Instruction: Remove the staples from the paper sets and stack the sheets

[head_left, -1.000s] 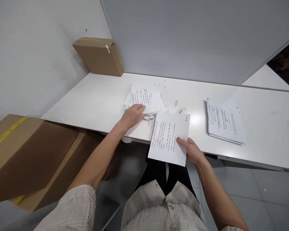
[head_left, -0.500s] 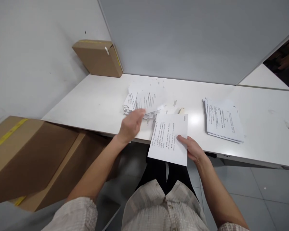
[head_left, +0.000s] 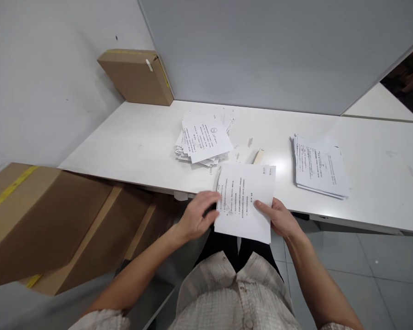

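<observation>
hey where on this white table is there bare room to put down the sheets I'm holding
The widest bare patch of the table lies left of the messy pile, toward the cardboard box. A narrower strip runs between that pile and the neat stack, dotted with paper scraps. More bare top lies right of the neat stack. The front edge is crowded by the held sheets.

No text readable. Printed lines on held sheet (head_left: 246,199) at frame centre, on loose paper pile (head_left: 203,140) above it, on stack (head_left: 318,167) at right: all too small to read.
</observation>
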Tool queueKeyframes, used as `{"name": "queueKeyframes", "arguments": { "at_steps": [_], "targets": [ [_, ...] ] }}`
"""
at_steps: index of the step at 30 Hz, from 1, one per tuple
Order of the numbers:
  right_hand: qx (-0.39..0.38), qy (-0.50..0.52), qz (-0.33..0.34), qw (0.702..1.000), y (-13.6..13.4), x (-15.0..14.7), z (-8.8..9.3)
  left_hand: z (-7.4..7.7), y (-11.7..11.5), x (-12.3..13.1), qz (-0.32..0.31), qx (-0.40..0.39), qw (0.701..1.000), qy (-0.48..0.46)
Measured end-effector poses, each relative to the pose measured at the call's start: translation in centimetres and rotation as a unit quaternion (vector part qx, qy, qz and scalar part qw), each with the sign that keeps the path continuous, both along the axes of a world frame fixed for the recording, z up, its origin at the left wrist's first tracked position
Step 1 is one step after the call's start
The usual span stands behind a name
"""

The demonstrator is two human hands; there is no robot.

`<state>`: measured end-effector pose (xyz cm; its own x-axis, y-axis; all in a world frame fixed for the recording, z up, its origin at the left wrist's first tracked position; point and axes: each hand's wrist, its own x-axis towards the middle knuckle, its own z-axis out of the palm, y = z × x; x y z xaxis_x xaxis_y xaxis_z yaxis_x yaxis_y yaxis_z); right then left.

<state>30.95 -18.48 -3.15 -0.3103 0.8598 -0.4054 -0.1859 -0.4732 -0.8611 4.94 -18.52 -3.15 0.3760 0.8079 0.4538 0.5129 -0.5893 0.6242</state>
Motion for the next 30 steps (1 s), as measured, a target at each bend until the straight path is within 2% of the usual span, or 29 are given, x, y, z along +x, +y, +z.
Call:
{"name": "queueKeyframes", "arguments": {
  "at_steps": [2, 3, 6, 9, 11, 14, 21, 24, 30],
  "targets": [
    [0.037, -0.017, -0.013, 0.999, 0.1, 0.2, 0.9, 0.6, 1.3, 0.2, 0.105, -0.080, 0.988, -0.080],
    [0.062, -0.035, -0.019, 0.997, 0.2, 0.3, 1.5, 1.0, 2.0, 0.5, 0.125, -0.117, 0.979, -0.109],
    [0.175, -0.117, -0.035, 0.977, 0.9, 0.3, 3.8, 3.1, 3.8, 1.8, 0.090, -0.171, 0.970, -0.145],
    [0.293, -0.178, -0.052, 0.938, 1.9, 0.2, 5.9, 5.4, 4.8, 3.6, 0.087, -0.142, 0.972, -0.166],
    [0.330, -0.187, -0.066, 0.923, 2.6, 0.2, 6.6, 6.4, 5.2, 4.7, 0.098, -0.109, 0.968, -0.204],
    [0.313, -0.197, -0.079, 0.926, 3.5, 0.4, 6.0, 6.2, 5.4, 5.9, 0.116, -0.086, 0.954, -0.264],
    [0.256, -0.161, -0.106, 0.947, 4.2, 0.4, 2.6, 3.6, 5.5, 6.7, 0.121, -0.124, 0.933, -0.316],
    [0.260, -0.148, -0.130, 0.945, 4.3, 0.3, 2.5, 3.6, 5.5, 6.8, 0.122, -0.130, 0.932, -0.314],
    [0.278, -0.181, -0.195, 0.923, 4.7, 0.0, 3.0, 4.9, 5.7, 6.9, 0.126, -0.128, 0.930, -0.320]
  ]
}}
